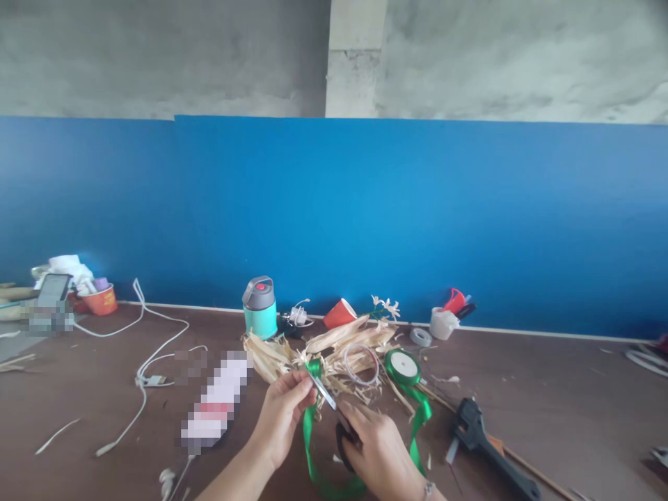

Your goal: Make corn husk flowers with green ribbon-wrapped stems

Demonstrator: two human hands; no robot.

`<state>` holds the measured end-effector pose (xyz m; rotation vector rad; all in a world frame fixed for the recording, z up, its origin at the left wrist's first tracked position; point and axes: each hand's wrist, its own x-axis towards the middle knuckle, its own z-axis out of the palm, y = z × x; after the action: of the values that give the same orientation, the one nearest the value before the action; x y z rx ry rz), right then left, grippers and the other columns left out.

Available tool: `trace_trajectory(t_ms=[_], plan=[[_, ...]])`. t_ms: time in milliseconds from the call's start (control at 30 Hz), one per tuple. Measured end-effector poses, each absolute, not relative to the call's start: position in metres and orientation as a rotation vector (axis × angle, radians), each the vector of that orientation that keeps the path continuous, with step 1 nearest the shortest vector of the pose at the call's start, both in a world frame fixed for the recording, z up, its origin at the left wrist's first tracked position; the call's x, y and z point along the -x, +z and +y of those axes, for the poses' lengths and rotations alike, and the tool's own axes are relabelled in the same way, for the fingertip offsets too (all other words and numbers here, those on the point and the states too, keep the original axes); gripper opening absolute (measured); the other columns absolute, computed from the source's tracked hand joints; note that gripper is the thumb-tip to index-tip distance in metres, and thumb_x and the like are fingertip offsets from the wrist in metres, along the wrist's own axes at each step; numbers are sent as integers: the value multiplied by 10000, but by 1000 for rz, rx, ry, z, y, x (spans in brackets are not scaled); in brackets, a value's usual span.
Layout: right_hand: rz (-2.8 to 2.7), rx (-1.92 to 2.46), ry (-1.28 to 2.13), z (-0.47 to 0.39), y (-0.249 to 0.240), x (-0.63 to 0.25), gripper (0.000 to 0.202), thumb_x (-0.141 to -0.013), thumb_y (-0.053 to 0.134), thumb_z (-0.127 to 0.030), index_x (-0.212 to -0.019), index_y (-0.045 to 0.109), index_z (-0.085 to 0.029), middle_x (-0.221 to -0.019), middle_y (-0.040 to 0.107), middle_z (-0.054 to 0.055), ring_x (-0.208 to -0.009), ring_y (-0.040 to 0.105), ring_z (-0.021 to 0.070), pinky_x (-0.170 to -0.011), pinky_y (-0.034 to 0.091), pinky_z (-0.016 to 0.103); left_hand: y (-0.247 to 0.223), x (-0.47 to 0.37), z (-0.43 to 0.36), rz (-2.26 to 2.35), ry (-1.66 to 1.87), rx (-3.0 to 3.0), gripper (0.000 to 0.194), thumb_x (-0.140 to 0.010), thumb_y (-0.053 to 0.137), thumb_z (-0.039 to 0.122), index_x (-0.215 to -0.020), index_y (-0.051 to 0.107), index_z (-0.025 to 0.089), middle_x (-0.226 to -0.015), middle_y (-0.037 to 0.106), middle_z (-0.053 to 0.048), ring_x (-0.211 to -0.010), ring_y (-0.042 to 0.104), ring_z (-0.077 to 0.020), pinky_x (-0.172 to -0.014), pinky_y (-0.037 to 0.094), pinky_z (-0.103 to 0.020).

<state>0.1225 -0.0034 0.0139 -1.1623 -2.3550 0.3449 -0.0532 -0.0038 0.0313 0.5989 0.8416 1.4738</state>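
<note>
My left hand (282,414) is closed in a pinch on the green ribbon (307,438), near a short end that stands up above the fingertips. In my right hand (383,449) are the scissors (326,395), their blades pointing up and left to the ribbon beside my left fingertips. Whether the blades are around the ribbon or only touching it, I cannot tell. The ribbon hangs in a loop below my hands and runs up on the right to its spool (403,365). Dry corn husks (355,337) lie heaped just beyond my hands, with a clear ring-shaped roll (361,364) on them.
A black glue gun (488,445) lies at the right beside a thin stick. Behind stand a turquoise flask (260,316), a tipped orange cup (340,314), a tape roll (420,337) and a white cup (443,323). White cables (151,351) cross the left side. A blue partition (334,209) bounds the table.
</note>
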Motion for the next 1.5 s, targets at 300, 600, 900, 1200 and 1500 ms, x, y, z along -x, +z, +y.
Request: trace_trajectory(t_ms=[300, 600, 900, 1200, 1500], plan=[[-2385, 1187, 311, -2, 17, -124, 372, -706, 479, -62, -1035, 623, -157, -834, 700, 71, -759, 668, 227, -647, 492, 275, 28, 54, -1, 851, 1462, -571, 224, -534, 849, 227, -606, 670, 115, -581, 616, 12, -551, 557, -73, -560, 464, -165], [-2304, 1175, 472, -1, 17, -126, 430, -695, 463, -60, -1077, 618, -182, -892, 710, 70, -872, 667, 217, -757, 504, 271, 29, 57, 0, 837, 1458, -564, 196, -568, 833, 232, -633, 687, 117, -590, 632, 1, -552, 575, -82, -566, 476, -172], [-2299, 1123, 455, -1, 20, -127, 515, -676, 457, -56, -1148, 588, -217, -982, 706, 60, -875, 669, 216, -744, 510, 281, 31, 59, -1, 822, 1466, -579, 215, -540, 844, 245, -612, 684, 121, -576, 629, 5, -540, 567, -78, -552, 469, -167], [-2309, 1140, 436, 1, 19, -129, 442, -672, 459, -50, -1058, 620, -194, -1005, 699, 73, -900, 663, 204, -782, 505, 266, 30, 58, 0, 847, 1443, -600, 203, -556, 834, 237, -622, 688, 113, -587, 633, 1, -550, 560, -77, -564, 462, -168], [-2337, 1120, 420, 1, 22, -130, 500, -677, 461, -64, -1138, 582, -216, -1015, 690, 61, -890, 653, 200, -768, 501, 266, 33, 56, -2, 854, 1383, -578, 219, -495, 848, 198, -560, 653, 122, -548, 619, 9, -526, 553, -82, -545, 457, -177]])
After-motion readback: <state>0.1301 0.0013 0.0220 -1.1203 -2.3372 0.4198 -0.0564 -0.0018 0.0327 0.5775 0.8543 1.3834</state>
